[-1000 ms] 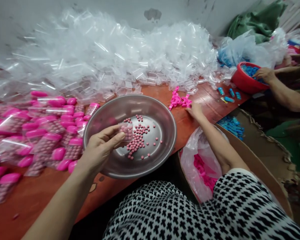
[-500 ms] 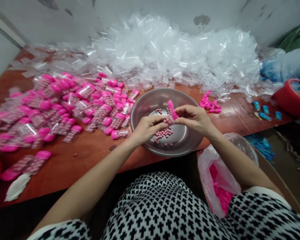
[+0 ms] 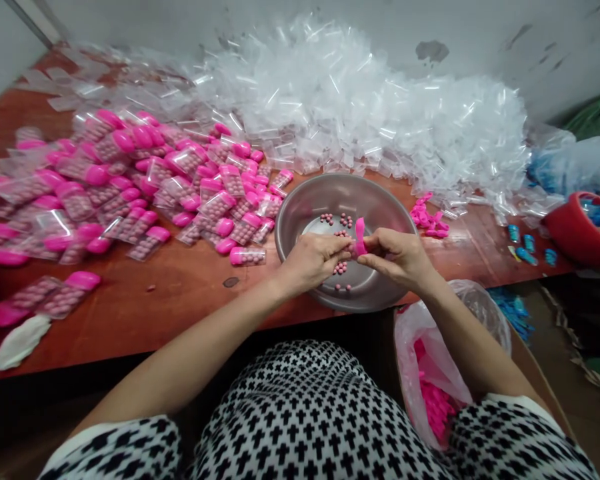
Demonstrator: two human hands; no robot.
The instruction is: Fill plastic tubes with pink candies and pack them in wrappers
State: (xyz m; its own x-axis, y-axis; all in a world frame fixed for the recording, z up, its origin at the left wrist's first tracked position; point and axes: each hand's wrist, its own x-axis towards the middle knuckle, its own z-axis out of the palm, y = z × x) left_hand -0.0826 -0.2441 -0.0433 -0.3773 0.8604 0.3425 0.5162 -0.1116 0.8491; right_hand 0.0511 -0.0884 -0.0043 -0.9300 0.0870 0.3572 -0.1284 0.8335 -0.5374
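Note:
Over a grey metal bowl (image 3: 297,200), both of my hands meet fingertip to fingertip. My left hand (image 3: 316,261) is closed on a small clear container of pink beads, mostly covered by the fingers. A bright pink cap (image 3: 361,233) is pinched upright in my right hand (image 3: 397,255), against the container's end; whether it is seated there I cannot tell. Loose pink beads (image 3: 340,268) lie in the bowl below. To the left is a heap of pink-capped containers (image 3: 190,160) filled with beads. Several loose pink caps (image 3: 430,217) sit right of the bowl.
Empty clear containers (image 3: 340,93) are piled along the wall. An open bag of pink caps (image 3: 433,393) stands below the table's edge. Blue-capped pieces (image 3: 526,250) and a red basin (image 3: 565,223) are at the right, with another person's hand by the basin. White crumpled scrap (image 3: 23,340) lies front left.
The camera view has shifted slightly. My fingertips have drawn closer together, the pink cap is more upright, and the container is more hidden by my left fingers.

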